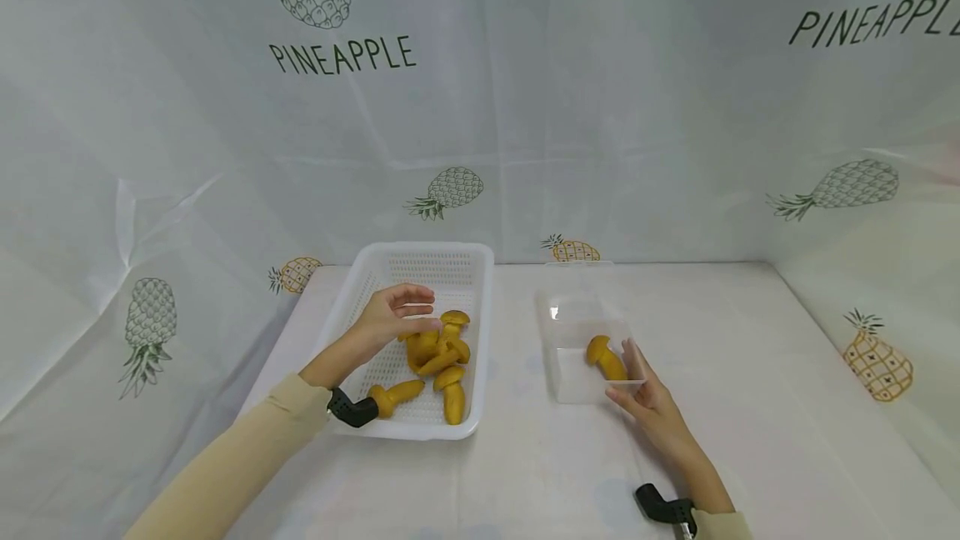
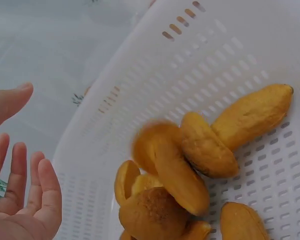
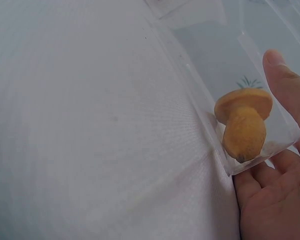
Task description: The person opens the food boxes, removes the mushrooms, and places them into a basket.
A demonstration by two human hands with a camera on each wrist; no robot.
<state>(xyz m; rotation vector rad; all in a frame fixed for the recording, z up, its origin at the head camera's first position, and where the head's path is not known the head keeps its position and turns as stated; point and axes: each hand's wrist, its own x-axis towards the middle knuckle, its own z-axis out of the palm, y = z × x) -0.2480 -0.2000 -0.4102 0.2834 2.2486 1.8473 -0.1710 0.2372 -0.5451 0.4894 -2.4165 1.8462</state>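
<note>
A white perforated plastic basket holds several yellow-brown mushrooms, some heaped together. Over the heap hovers my left hand, its fingers loosely bent and nothing in its grasp. In the left wrist view that hand is apart from the mushrooms, and one mushroom on the heap has a blurred cap. To the right stands a clear plastic box with one mushroom lying inside. My right hand holds the box's near right corner, thumb and fingers on either side of it.
A clear lid part extends behind the box. Both containers stand on a white-covered table. A pineapple-printed sheet hangs behind the table and along its sides. A black wrist device sits on each wrist.
</note>
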